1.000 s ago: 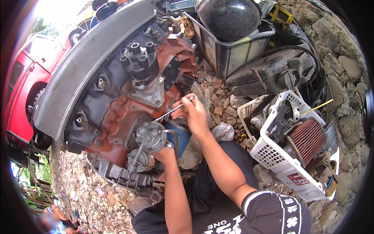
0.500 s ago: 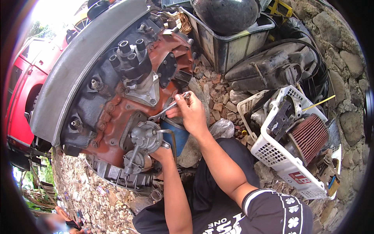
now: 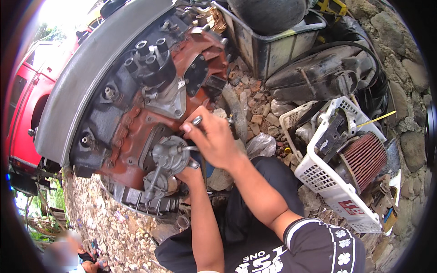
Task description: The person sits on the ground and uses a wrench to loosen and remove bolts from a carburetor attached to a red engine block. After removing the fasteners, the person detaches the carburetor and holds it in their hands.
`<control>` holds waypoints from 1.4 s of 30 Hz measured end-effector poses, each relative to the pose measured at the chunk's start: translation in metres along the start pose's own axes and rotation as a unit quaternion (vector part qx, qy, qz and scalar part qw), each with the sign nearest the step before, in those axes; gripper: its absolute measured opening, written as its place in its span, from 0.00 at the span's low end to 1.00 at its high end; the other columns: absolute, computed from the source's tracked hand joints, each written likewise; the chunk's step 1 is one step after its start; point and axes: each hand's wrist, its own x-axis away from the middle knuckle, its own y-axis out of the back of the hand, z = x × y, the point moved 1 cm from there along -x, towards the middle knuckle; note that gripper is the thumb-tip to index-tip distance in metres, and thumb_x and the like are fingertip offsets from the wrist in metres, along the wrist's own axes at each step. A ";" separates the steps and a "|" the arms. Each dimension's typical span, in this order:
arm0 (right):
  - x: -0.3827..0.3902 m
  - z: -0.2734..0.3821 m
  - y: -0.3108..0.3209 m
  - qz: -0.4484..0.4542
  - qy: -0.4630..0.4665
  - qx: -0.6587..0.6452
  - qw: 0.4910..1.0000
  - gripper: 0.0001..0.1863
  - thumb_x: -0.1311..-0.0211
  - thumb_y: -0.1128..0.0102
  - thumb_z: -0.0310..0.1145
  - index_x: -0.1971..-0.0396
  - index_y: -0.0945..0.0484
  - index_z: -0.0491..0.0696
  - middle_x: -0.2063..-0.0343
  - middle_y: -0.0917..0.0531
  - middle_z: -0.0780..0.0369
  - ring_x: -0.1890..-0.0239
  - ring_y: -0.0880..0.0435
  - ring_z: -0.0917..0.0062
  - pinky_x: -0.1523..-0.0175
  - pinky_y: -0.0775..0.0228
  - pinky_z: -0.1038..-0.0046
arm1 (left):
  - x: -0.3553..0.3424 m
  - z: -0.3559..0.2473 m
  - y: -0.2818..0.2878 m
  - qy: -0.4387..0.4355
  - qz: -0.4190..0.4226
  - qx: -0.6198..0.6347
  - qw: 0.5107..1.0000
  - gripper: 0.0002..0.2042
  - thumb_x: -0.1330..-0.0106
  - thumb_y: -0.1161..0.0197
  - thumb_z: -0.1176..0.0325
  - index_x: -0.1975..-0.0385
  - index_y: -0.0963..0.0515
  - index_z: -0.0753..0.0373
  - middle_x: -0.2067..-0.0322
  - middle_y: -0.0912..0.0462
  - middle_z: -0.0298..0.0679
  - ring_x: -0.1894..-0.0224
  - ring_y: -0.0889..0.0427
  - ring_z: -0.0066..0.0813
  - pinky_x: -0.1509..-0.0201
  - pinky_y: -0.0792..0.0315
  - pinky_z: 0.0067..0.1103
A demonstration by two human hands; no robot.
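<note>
A reddish-brown and black engine (image 3: 123, 150) fills the left and middle of the view. On its near side sits a grey metal fuel pump (image 3: 169, 154) with a flange against the block. My right hand (image 3: 214, 139) is closed round a wrench (image 3: 197, 120), of which only one shiny end shows above the fingers; it is beside the block, just above the pump. My left hand (image 3: 190, 174) reaches under and behind the pump, its fingers hidden. Above them stands a black distributor cap (image 3: 150, 66) on a grey bracket. A blue oil filter (image 3: 209, 170) is mostly covered by my right hand and wrist.
To the right, a white plastic basket (image 3: 318, 175) holds parts, including a reddish pleated air filter (image 3: 365, 159). A dark bin (image 3: 277, 50) and a black tank (image 3: 318, 75) lie behind it, near a stone wall (image 3: 400, 54). Rubble covers the ground. A red vehicle (image 3: 41, 100) stands far left.
My right hand has turned and shifted left and down over the pump's upper side. The wrench, earlier seen lengthwise against the block, is now mostly hidden in the fingers. My left hand stays put.
</note>
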 end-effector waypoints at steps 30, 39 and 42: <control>0.005 -0.041 0.000 -0.112 -0.170 -0.202 0.958 0.13 0.26 0.40 0.35 0.63 0.28 0.40 0.71 0.13 0.56 0.69 0.09 0.74 0.66 0.18 0.75 | -0.017 -0.030 0.010 0.034 0.030 0.171 0.984 0.18 0.19 0.51 0.63 0.49 0.20 0.72 0.54 0.14 0.50 0.54 0.16 0.39 0.48 0.25 0.33; 0.003 -0.023 0.014 -0.017 -0.086 -0.141 0.986 0.09 0.25 0.43 0.32 0.61 0.25 0.41 0.67 0.12 0.58 0.65 0.12 0.77 0.59 0.21 0.75 | -0.010 -0.020 0.004 0.002 0.012 0.102 0.995 0.16 0.20 0.52 0.70 0.42 0.24 0.72 0.50 0.16 0.51 0.49 0.17 0.44 0.42 0.25 0.33; 0.000 -0.048 0.009 -0.080 -0.189 -0.254 0.945 0.11 0.23 0.44 0.36 0.59 0.27 0.43 0.64 0.14 0.57 0.67 0.12 0.74 0.59 0.19 0.74 | -0.011 -0.017 0.000 0.083 0.042 0.221 0.971 0.16 0.21 0.52 0.71 0.42 0.25 0.72 0.52 0.16 0.48 0.51 0.16 0.38 0.45 0.23 0.30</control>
